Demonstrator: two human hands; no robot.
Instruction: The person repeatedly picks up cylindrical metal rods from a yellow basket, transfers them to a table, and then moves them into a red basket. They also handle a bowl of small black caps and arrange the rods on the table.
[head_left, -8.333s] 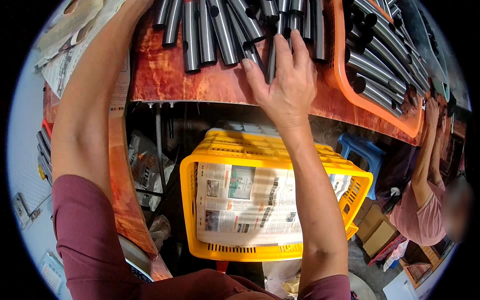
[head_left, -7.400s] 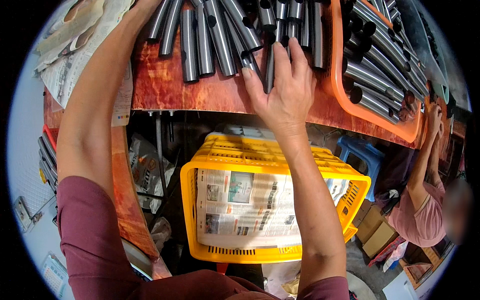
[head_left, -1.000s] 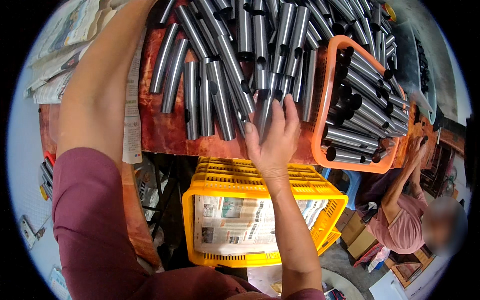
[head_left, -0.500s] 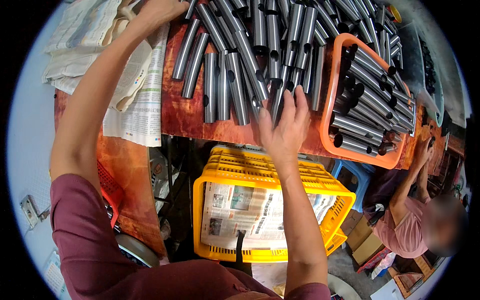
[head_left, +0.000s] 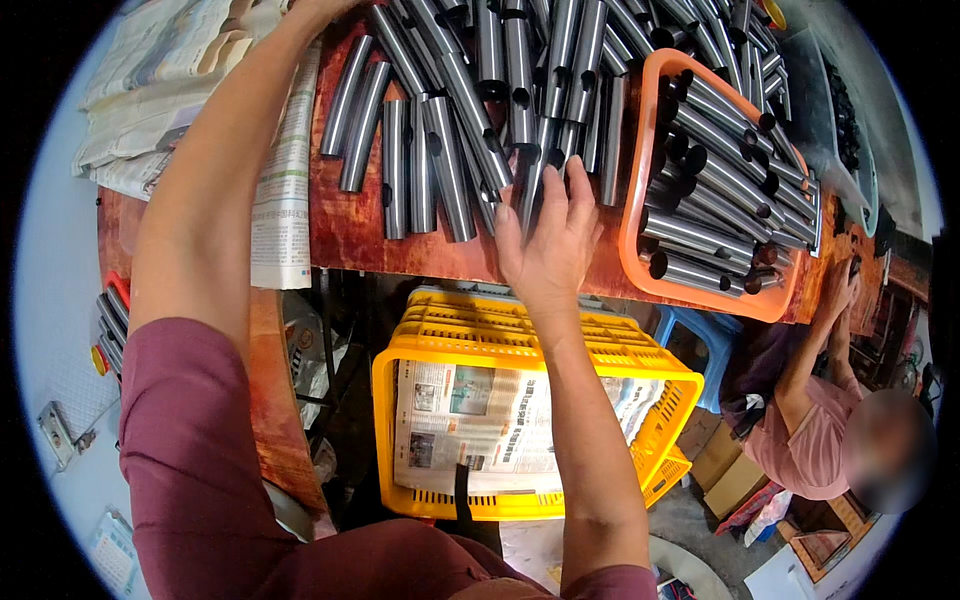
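Shiny metal tubes [head_left: 395, 165], several with a round hole in the side, lie in a loose pile on the red-brown wooden table [head_left: 350, 225]. My right hand [head_left: 552, 240] is at the near edge of the pile, its fingers spread and its fingertips by the lower ends of the middle tubes. Between thumb and forefinger there is a gap, and no tube is gripped. My left hand [head_left: 325, 8] reaches to the far left of the pile. The upper edge of the picture cuts off its fingers, so what they touch is hidden.
An orange basket [head_left: 632, 215] full of tubes stands right of the pile. Newspapers [head_left: 280, 220] lie at the left. Below the table edge is a yellow crate [head_left: 385, 430] lined with newspaper. At far right a co-worker [head_left: 800, 430] sits near a blue stool [head_left: 715, 345].
The whole view has shifted slightly, so the table's things appear further left. My left elbow has swung inward, uncovering tubes in a red basket at far left. My right hand stays by the same tubes.
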